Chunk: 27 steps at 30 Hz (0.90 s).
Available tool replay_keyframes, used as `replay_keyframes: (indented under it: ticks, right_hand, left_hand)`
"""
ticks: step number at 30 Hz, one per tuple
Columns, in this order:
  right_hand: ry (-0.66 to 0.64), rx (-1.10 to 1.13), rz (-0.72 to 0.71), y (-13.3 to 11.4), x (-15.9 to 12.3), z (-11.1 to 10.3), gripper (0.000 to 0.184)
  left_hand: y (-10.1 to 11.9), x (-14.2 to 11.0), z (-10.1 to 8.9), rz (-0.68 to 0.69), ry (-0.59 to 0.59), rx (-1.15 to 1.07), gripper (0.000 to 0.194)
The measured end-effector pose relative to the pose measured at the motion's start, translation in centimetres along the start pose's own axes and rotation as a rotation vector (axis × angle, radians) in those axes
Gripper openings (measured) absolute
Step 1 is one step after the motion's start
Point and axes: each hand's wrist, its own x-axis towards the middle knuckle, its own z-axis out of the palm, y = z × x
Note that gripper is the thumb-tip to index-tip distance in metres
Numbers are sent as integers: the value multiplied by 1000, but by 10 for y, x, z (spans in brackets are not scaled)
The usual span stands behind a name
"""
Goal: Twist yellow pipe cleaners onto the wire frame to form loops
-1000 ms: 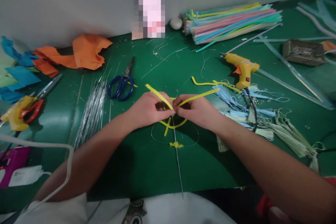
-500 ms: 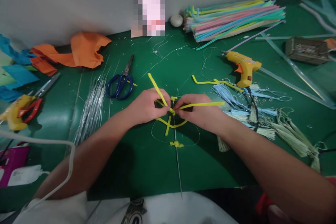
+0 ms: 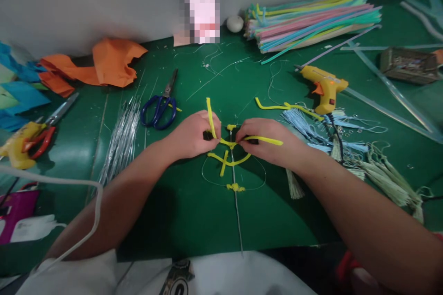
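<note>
My left hand is closed in a pinch on a yellow pipe cleaner, one end of which sticks up past the fingers. My right hand pinches the same pipe cleaner on the other side, and its other end points right. Between the hands the pipe cleaner dips to a straight thin wire that runs toward me. Just below lies a curved yellow pipe cleaner with a short yellow piece across it. A yellow knotted bit sits on the wire, with a loop of clear thread around it.
Blue-handled scissors and silvery wires lie left. At right are a yellow glue gun, blue tassels and pale green tassels. A bundle of coloured pipe cleaners lies at the back. Red-handled scissors lie far left.
My hands have moved slightly apart, and the yellow pipe cleaner now spreads in a shallow V between them. Its left end stands more upright; its right end tilts down.
</note>
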Motion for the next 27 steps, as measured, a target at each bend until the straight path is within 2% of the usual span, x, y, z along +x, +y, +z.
replay_keyframes:
  ticks: [3,6,10,15,20,23,27]
  right_hand:
    - [-17,-27,-32,2,0,1,16]
    - [-5,-55,2,1,0,1,17]
    - [42,-72,77,-3,-1,0,16]
    - [113,-46,104,-5,0,2,12]
    - [254,81,43,4,3,6,5]
    - [360,199,21,6,3,7,2]
    - [481,397,90,0,1,5,2]
  left_hand:
    - [-1,0,1,-2,-7,17,6]
    - [-2,1,1,-45,-1,13,7]
    - [-2,2,2,-83,19,2,8]
    - [0,1,5,-114,72,-40,6]
    - [5,0,9,-129,251,-99,8]
    - [11,0,10,-210,387,-76,9]
    - [17,1,13,-322,502,-308,11]
